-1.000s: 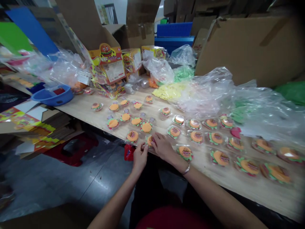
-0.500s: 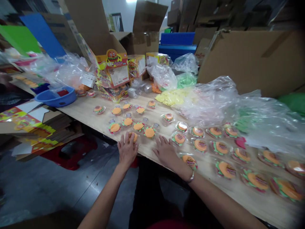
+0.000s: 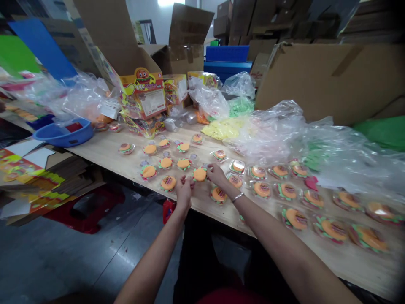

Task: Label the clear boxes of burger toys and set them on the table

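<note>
Several toy hamburgers with orange buns, green frill and red edges lie on the table in clear plastic cases. One toy hamburger [image 3: 199, 174] sits between my two hands. My right hand [image 3: 217, 175] has its thumb and fingers pinched at the right edge of that burger's clear case. My left hand [image 3: 184, 190] is at the case's left side, fingers loosely bent and slightly apart, holding nothing that I can see. Left of it lies a burger with a printed top [image 3: 168, 183]. Another printed burger [image 3: 219, 194] rests below my right wrist.
Plastic bags of yellow [image 3: 226, 128] and green pieces [image 3: 241, 107] lie behind the burgers. Printed display boxes [image 3: 148, 99], a blue basin [image 3: 65, 134] and a large carton [image 3: 329, 84] stand around the table. Flat printed cardboard [image 3: 34, 173] and a red stool [image 3: 84, 211] are left, below.
My left hand has left the printed burger and moved right. My right hand has gone from lying flat on the table to pinching at the middle burger's case. The view has shifted slightly.
</note>
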The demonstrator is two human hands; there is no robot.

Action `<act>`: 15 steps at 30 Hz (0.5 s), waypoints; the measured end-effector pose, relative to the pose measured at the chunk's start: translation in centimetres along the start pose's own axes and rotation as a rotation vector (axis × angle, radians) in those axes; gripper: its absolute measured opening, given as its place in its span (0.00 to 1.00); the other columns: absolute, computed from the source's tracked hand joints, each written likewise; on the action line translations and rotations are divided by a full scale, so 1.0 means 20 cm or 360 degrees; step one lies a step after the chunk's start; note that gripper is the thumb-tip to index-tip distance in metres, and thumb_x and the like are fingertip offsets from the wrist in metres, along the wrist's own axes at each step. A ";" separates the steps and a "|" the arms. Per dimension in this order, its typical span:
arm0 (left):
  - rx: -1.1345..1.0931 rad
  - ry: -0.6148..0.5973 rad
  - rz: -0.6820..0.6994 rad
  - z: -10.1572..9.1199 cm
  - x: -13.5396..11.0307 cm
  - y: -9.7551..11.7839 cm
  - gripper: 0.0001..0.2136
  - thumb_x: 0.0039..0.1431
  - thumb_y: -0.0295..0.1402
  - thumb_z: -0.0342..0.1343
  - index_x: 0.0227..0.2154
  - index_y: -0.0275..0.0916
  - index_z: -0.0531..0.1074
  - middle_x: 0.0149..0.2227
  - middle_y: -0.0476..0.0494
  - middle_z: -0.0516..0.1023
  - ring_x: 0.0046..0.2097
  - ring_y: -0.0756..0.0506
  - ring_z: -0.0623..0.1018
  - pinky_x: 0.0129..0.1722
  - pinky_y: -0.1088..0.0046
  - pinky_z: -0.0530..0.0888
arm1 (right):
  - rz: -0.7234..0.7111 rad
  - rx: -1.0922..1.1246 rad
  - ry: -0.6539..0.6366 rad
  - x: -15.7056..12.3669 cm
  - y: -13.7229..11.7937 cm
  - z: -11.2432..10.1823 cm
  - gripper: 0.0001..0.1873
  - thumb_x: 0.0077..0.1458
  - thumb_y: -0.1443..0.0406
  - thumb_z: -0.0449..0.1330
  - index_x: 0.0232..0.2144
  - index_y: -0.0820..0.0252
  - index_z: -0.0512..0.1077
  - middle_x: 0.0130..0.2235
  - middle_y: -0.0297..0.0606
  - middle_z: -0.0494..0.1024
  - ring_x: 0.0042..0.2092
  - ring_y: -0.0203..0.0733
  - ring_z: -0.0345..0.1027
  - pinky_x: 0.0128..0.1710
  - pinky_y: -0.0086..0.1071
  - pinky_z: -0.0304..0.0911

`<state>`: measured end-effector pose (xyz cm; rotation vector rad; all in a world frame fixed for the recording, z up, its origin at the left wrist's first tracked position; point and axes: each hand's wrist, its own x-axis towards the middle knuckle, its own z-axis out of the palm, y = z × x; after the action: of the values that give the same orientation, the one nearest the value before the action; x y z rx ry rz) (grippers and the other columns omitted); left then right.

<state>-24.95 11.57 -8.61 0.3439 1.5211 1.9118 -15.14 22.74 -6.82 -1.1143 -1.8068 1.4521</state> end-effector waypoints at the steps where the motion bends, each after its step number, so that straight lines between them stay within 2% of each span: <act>1: -0.0046 -0.0039 -0.0076 -0.01 -0.02 0.03 0.16 0.48 0.42 0.59 0.36 0.36 0.68 0.26 0.52 0.69 0.26 0.51 0.74 0.29 0.76 0.69 | -0.0019 -0.0018 -0.0015 -0.04 -0.01 -0.03 0.13 0.50 0.73 0.57 0.40 0.63 0.66 0.23 0.26 0.65 0.24 0.32 0.61 0.25 0.25 0.59; 3: -0.0103 -0.0136 -0.0217 -0.02 -0.11 0.09 0.17 0.49 0.45 0.58 0.34 0.35 0.70 0.24 0.51 0.69 0.22 0.53 0.72 0.24 0.79 0.67 | -0.0067 -0.0024 -0.0080 -0.16 -0.04 -0.11 0.15 0.48 0.73 0.55 0.41 0.61 0.65 0.22 0.25 0.65 0.24 0.32 0.61 0.24 0.25 0.57; 5: -0.0141 -0.0262 -0.0359 -0.02 -0.25 0.14 0.18 0.50 0.47 0.57 0.34 0.34 0.73 0.26 0.46 0.73 0.24 0.52 0.73 0.23 0.78 0.68 | -0.0159 0.0004 -0.0186 -0.34 -0.06 -0.18 0.15 0.48 0.71 0.55 0.41 0.60 0.65 0.23 0.25 0.65 0.25 0.32 0.61 0.24 0.25 0.57; 9: -0.0224 -0.0637 -0.0665 -0.05 -0.62 0.16 0.19 0.51 0.44 0.60 0.42 0.38 0.75 0.39 0.39 0.79 0.36 0.45 0.78 0.32 0.73 0.74 | -0.0301 0.0041 -0.0332 -0.79 -0.05 -0.33 0.14 0.51 0.69 0.54 0.43 0.58 0.67 0.26 0.28 0.65 0.27 0.33 0.59 0.27 0.26 0.57; 12: -0.0225 -0.0902 -0.0877 -0.09 -0.89 0.13 0.19 0.51 0.41 0.61 0.46 0.40 0.74 0.46 0.38 0.78 0.43 0.41 0.78 0.39 0.68 0.75 | -0.0117 0.0084 -0.0368 -1.13 -0.02 -0.43 0.17 0.55 0.68 0.53 0.47 0.56 0.67 0.27 0.30 0.65 0.27 0.34 0.59 0.27 0.27 0.58; 15: -0.0096 -0.1067 -0.1031 -0.14 -1.09 0.11 0.20 0.50 0.40 0.62 0.47 0.42 0.75 0.48 0.36 0.77 0.49 0.36 0.76 0.46 0.59 0.73 | 0.0010 0.0111 -0.0355 -1.39 0.02 -0.50 0.16 0.59 0.66 0.51 0.49 0.54 0.69 0.34 0.35 0.71 0.34 0.37 0.65 0.33 0.31 0.63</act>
<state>-10.96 -4.66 -3.23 0.3600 0.9575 1.1604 7.12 3.68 -2.72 -0.9561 -1.8859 1.6862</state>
